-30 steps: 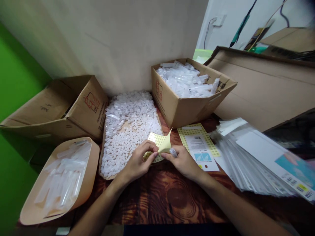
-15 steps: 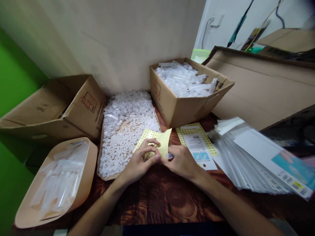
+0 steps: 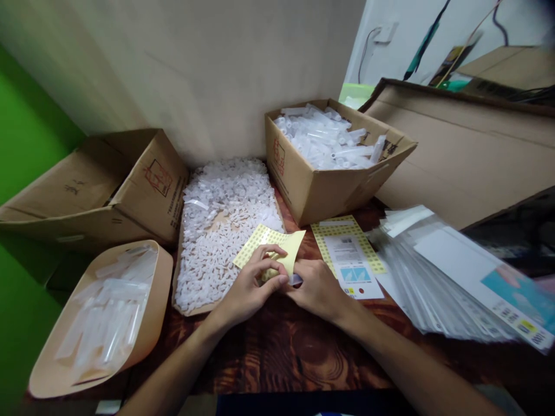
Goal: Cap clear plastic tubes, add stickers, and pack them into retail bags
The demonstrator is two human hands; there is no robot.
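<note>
A yellow sticker sheet [image 3: 293,245] with rows of small round marks is bent up between my fingers. My left hand [image 3: 254,286] grips it, fingers curled over its face and thumb meeting the right fingertips. Closed beside it, my right hand [image 3: 318,289] pinches a small translucent plastic piece [image 3: 296,279], mostly hidden by the fingers. Just beyond the hands lies a cardboard tray [image 3: 191,311] full of small white pieces and clear plastic ones. To the right, a printed card [image 3: 351,254] rests on another yellow sticker sheet [image 3: 321,231].
A beige bin [image 3: 162,289] with clear tubes or sleeves stands at the left. Behind it sits a cardboard box [image 3: 143,190]. Another carton [image 3: 299,190] holds many translucent tubes. A fanned stack of clear packets with cards [image 3: 446,277] covers the right of the wooden table [image 3: 281,358].
Both hands keep their hold and stay nearly in place, with fingertips shifting slightly at the sheet's edge. The whole view has moved a little.
</note>
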